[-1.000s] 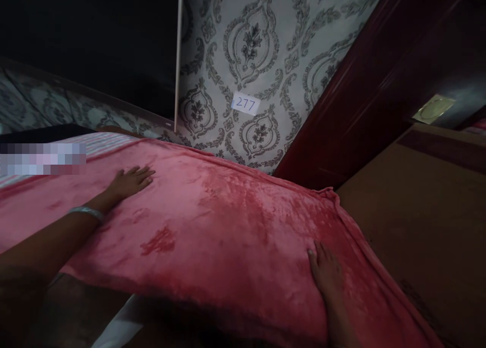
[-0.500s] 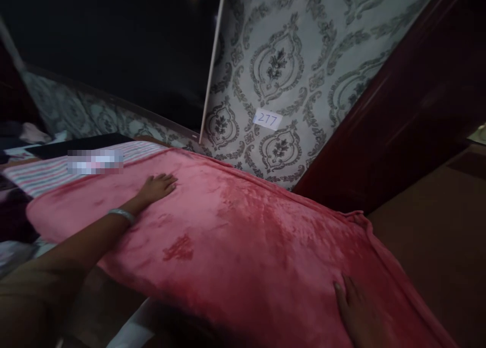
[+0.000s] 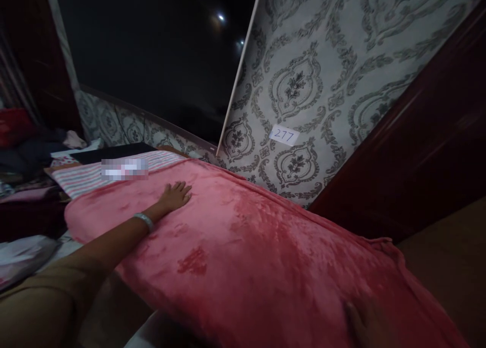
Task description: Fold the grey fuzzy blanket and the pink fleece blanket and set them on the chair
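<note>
A pink plush blanket (image 3: pixel 243 257) with darker red brushed patches lies spread across a raised flat surface. My left hand (image 3: pixel 175 196) rests flat on its far left part, with fingers apart and nothing held. A pale band circles that wrist. Near the bottom right, my right hand (image 3: pixel 366 320) lies on the blanket too; it is dim and blurred, its fingers appear stretched out, and the lower part is cut off by the frame edge. Beyond the blanket's left end, a striped cloth (image 3: pixel 81 181) shows, with a blurred-out patch over it.
A large dark television (image 3: pixel 152 59) hangs on the patterned wall (image 3: pixel 296 84). A paper label reading 277 (image 3: pixel 284 134) is stuck there. Dark red wood trim (image 3: pixel 410 130) slants at the right. Piled clothes (image 3: pixel 30 153) and a white plastic bag (image 3: pixel 26 254) lie at the left.
The view has shifted, so the scene sits further right and slightly lower. My left hand stays flat at about the same place on the blanket. My right hand is lower in view and blurrier.
</note>
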The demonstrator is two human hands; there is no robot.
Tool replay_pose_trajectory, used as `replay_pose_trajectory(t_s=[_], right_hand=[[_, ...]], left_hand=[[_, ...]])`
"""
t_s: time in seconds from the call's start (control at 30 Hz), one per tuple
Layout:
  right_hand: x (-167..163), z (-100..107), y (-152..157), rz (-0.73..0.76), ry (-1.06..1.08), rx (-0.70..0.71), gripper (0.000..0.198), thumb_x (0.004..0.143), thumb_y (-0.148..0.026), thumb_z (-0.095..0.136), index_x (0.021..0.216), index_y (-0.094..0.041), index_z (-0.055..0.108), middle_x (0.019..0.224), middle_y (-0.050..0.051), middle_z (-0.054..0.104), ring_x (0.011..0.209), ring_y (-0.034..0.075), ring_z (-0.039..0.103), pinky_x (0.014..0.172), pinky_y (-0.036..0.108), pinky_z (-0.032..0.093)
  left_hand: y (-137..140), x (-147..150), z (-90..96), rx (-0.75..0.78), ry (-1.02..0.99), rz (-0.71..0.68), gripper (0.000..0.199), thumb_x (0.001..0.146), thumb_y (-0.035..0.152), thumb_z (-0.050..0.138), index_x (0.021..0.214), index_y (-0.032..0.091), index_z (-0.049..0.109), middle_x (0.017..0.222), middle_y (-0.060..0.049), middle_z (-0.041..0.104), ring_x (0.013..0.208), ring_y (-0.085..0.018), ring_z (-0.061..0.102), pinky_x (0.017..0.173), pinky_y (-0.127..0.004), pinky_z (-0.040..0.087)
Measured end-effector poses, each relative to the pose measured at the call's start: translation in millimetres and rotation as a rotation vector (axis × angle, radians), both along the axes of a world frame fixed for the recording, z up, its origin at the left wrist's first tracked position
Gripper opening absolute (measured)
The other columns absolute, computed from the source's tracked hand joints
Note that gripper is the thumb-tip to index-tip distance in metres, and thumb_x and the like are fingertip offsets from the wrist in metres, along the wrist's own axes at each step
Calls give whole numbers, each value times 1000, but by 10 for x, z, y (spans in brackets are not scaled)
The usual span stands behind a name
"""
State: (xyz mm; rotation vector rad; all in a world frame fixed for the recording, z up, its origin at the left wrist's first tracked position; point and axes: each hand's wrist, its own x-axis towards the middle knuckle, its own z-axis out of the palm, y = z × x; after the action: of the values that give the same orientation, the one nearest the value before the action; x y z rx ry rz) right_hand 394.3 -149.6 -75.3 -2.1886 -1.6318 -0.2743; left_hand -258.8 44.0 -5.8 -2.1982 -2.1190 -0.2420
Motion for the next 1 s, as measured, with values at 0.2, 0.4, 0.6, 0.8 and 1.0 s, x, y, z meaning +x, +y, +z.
replay_pose_trajectory(t_s=[0.2,0.4,0.6,0.8,1.0], right_hand=[[-1152,212,719,191,-13,-38,77,91,-53,18,146,-9,48,156,16,42,147,32,32,116,50,31],[-1543,-62,837,220,-169,-230,67,94,-47,22,153,-20,43,161,9,35,147,30,33,117,54,28],[-1428,-219,840,249,-168,-143,68,94,-49,21,151,-20,45,160,9,37,146,29,34,115,53,31],[-1426,-238,866,257,-119,-122,69,93,-52,20,149,-23,48,159,7,39,145,30,36,114,54,33],[-1418,-221,857,261,-91,-145,73,92,-57,19,150,-23,46,159,6,38,146,30,36,116,54,30]], left_hand=[[-45,-2,9,-13,-1,-4,55,99,38,32,150,19,45,158,-19,37,146,-34,33,114,-61,25],[-2,-102,48,-14,-24,34,56,98,43,36,151,25,42,162,-13,34,148,-30,31,117,-56,24],[260,-640,317,21,-68,334,65,94,36,38,151,5,33,157,-29,33,146,-42,30,113,-64,23],[505,-916,468,-14,-133,420,52,90,25,38,136,5,52,132,-29,58,122,-38,57,96,-52,46],[559,-882,538,-15,-142,412,37,90,26,42,110,8,66,117,-23,67,111,-31,64,90,-43,49]])
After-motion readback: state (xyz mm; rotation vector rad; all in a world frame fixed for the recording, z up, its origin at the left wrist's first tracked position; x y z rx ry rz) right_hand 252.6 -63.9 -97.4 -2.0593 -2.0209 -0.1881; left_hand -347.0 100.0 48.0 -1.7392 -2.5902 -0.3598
